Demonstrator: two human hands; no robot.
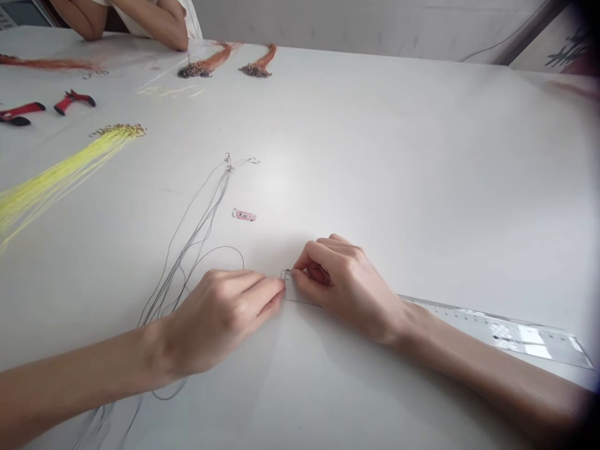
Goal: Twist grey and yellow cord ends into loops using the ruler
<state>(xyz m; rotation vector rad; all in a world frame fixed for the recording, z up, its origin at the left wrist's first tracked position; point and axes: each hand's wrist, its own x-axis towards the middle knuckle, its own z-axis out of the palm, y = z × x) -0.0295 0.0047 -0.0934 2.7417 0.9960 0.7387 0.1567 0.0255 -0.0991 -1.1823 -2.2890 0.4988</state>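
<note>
A clear ruler [515,334] lies on the white table, running right from between my hands and partly covered by my right forearm. Thumb and index finger of my right hand [349,284] pinch at the ruler's left end, where a small dark bit shows at the fingertips, too small to name. My left hand [229,315] has its fingers pressed together against that same end; what they hold is hidden. Grey lines [187,256] with small hooks [228,164] at their far end spread out beyond my left hand and pass beneath it.
A small wrapped packet [244,215] lies ahead of my hands. To the left are a bundle of yellow lines [70,165] and red-handled pliers [74,101]. Orange line bundles [201,66] sit near the far edge, where another person's forearms [154,24] rest.
</note>
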